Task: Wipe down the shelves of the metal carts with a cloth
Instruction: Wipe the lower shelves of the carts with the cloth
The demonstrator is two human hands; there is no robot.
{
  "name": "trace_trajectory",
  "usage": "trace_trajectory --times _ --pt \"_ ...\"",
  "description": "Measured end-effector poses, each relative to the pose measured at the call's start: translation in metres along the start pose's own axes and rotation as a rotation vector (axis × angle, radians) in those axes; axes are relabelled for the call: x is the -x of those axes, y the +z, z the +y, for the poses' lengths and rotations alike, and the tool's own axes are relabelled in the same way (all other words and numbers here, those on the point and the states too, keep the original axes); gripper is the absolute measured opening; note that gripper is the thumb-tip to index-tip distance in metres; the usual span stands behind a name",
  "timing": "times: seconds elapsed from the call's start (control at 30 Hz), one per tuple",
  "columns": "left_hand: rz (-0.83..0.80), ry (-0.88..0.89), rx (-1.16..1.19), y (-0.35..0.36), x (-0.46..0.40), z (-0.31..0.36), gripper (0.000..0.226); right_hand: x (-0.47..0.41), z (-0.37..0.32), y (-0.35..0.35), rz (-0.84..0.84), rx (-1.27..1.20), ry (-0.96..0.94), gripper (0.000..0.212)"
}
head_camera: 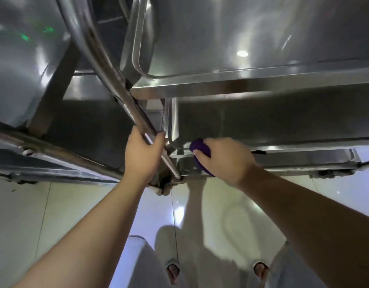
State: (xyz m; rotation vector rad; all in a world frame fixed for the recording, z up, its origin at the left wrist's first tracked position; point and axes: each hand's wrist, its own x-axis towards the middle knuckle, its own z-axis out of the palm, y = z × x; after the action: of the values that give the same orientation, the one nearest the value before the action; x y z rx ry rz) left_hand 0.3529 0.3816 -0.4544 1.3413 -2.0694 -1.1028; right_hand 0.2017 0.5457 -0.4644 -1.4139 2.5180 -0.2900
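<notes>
Two steel carts stand side by side below me. My left hand (143, 154) is closed around the slanted tubular post (109, 65) of the cart where the two carts meet. My right hand (223, 161) grips a bunched purple cloth (200, 149) and presses it on the front left corner rim of the right cart's lower shelf (283, 125). Above it lies the right cart's top shelf (252, 34), shiny with light reflections. Most of the cloth is hidden under my fingers.
The left cart's shelf (19, 65) and its front rail (61, 156) fill the left side. A caster (165, 185) sits at the post's foot. Glossy pale floor tiles (34, 215) lie below, with my legs and sandalled feet (173, 271) at the bottom.
</notes>
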Motion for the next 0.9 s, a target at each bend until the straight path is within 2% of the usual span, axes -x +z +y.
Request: trace_trajectory --times 0.13,0.23,0.3,0.37,0.43,0.57,0.7,0.77,0.9 --pt "0.012 0.111 0.253 0.019 -0.022 -0.018 0.002 -0.026 -0.005 0.028 0.209 0.113 -0.129 0.047" --pt "0.060 0.147 0.389 0.037 -0.033 -0.025 0.015 -0.046 -0.012 0.050 0.360 0.167 -0.124 0.047" --pt "0.125 0.158 0.448 0.048 -0.037 -0.029 0.022 -0.055 -0.018 0.069 0.396 0.179 -0.124 0.044" --pt "0.196 0.152 0.477 0.056 -0.042 -0.035 0.034 -0.062 -0.026 0.091 0.325 0.109 -0.184 0.040" --pt "0.244 0.158 0.482 0.061 -0.047 -0.039 0.040 -0.070 -0.031 0.111 0.188 0.036 -0.238 0.045" --pt "0.306 0.184 0.484 0.065 -0.048 -0.039 0.028 -0.096 -0.031 0.122 0.076 -0.031 -0.226 0.056" --pt "0.332 0.210 0.453 0.065 -0.046 -0.039 0.033 -0.134 -0.031 0.114 -0.071 -0.052 -0.186 0.060" --pt "0.326 0.233 0.466 0.065 -0.045 -0.038 0.032 -0.155 -0.031 0.109 -0.064 -0.029 -0.169 0.059" --pt "0.328 0.268 0.496 0.068 -0.044 -0.038 0.029 -0.194 -0.022 0.098 0.064 -0.057 -0.172 0.057"
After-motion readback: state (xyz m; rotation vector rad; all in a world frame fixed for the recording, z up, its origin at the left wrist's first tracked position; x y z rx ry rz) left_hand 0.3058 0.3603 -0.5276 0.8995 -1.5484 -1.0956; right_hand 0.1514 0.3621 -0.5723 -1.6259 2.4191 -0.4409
